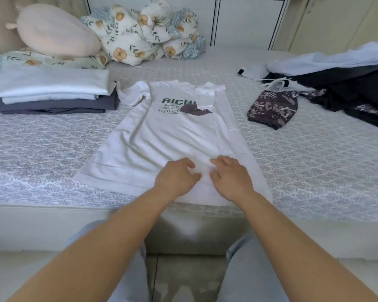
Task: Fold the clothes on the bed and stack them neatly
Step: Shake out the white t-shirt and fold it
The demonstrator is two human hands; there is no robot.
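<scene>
A white T-shirt [162, 136] with green lettering lies face up on the bed [42, 153], its right side and sleeve folded in over the print. My left hand [176, 178] and my right hand [229, 176] rest side by side on its lower hem near the bed's front edge, fingers loosely bent against the cloth. A stack of folded clothes [52, 92], white pieces over dark grey ones, sits at the left. At the right lie a small dark patterned garment [273, 109] and a loose pile of black and pale blue clothes [345, 83].
A peach cushion [57, 29] and a bunched floral quilt [148, 33] lie at the head of the bed. White cupboard doors [249, 18] stand behind. The bed's front edge [52, 205] runs just before my legs, with floor tiles below.
</scene>
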